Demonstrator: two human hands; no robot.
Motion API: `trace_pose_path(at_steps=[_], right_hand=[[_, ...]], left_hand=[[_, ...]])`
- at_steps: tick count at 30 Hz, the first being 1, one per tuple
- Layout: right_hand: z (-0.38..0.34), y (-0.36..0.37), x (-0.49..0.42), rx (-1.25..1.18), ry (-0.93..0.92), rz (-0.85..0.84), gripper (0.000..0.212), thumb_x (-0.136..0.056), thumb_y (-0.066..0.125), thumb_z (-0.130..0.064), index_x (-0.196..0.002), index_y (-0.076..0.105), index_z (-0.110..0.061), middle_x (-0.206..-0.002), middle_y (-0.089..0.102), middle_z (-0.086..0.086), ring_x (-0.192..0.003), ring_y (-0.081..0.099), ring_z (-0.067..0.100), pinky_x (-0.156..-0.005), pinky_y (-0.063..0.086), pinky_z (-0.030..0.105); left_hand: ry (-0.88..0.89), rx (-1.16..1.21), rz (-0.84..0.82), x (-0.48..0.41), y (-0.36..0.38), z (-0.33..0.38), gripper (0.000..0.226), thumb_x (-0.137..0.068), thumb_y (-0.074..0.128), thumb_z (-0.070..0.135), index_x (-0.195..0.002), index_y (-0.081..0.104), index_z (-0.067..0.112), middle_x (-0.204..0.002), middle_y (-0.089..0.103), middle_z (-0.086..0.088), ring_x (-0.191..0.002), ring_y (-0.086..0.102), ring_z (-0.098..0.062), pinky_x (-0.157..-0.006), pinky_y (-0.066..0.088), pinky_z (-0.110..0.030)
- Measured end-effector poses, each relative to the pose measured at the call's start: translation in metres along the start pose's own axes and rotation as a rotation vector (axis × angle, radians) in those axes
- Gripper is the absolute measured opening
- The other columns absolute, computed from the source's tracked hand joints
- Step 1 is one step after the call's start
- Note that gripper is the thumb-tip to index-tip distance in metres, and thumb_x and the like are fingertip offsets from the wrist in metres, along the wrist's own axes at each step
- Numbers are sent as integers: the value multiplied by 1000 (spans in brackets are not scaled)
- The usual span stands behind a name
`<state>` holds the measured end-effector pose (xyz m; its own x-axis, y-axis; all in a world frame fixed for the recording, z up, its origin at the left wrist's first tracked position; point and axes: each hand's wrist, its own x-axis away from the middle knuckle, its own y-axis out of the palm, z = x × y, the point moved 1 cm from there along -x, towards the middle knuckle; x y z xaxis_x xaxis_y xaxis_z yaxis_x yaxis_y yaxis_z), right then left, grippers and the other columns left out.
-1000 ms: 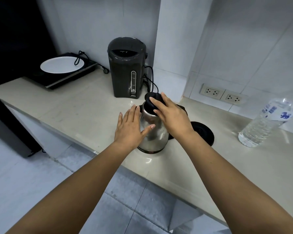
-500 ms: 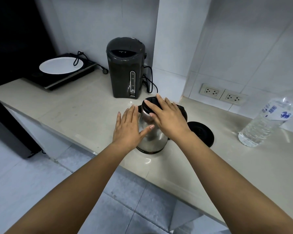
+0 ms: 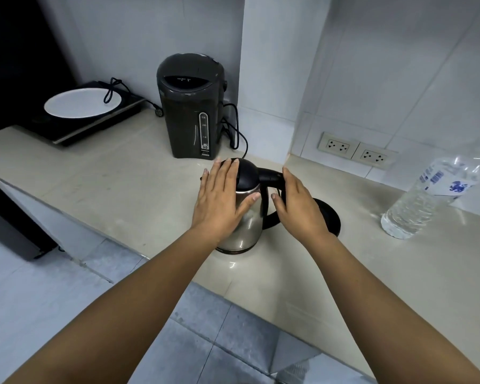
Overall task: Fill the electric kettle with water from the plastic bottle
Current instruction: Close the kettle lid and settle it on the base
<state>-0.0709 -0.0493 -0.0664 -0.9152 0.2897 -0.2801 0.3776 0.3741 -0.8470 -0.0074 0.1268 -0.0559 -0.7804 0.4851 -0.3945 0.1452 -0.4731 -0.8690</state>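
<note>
Seemingly nothing is poured yet: the electric kettle stands lid-closed on the tabletop between the left hand and right hand, fingers apart, while the plastic bottle waits capped far right.

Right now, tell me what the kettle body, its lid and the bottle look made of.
Kettle body: brushed steel, judging by its soft grey reflections. Lid: matte black, probably plastic. Bottle: clear thin plastic, ribbed, see-through with water inside.
</note>
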Motion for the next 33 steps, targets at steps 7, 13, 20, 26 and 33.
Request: trace_pose_path(at_steps=[7, 13, 20, 26, 33], right_hand=[[11, 6, -13, -81, 130, 22, 43, -95, 50, -21, -136, 39, -15, -126, 56, 12, -105, 59, 34, -77, 44, 35], [15, 3, -17, -67, 150, 3, 27, -95, 53, -24, -118, 47, -11, -100, 65, 14, -88, 61, 37, -66, 39, 33], [18, -4, 8, -74, 199, 83, 32, -93, 55, -28, -121, 49, -14, -100, 68, 11, -91, 62, 38, -69, 40, 35], [35, -41, 21, -118, 295, 207, 34, -91, 57, -31, -123, 51, -22, -97, 68, 8, -90, 62, 33, -79, 48, 38], [77, -89, 28, -110, 383, 374, 31, -91, 57, -28, -121, 52, -25, -101, 69, 4, -89, 62, 30, -75, 43, 32]], left_hand=[[-14, 0, 11, 1, 1, 2, 84, -90, 25, 66, -153, 15, 11, -160, 18, -6, -149, -1, -18, -121, 2, -39], [-27, -20, 14, 2, -1, 4, 82, -92, 28, 64, -155, 12, 13, -161, 13, -4, -149, -2, -17, -121, -1, -36], [23, 34, 0, 8, -4, 14, 83, -92, 26, 64, -155, 10, 12, -161, 13, -2, -149, -3, -14, -121, -1, -35], [127, 118, 53, -6, -8, 51, 80, -94, 29, 63, -155, 12, 14, -162, 11, -1, -149, -4, -12, -121, 1, -34], [249, 135, 37, -37, 2, 107, 79, -95, 32, 61, -155, 12, 13, -162, 11, -3, -149, 0, -14, -121, 1, -35]])
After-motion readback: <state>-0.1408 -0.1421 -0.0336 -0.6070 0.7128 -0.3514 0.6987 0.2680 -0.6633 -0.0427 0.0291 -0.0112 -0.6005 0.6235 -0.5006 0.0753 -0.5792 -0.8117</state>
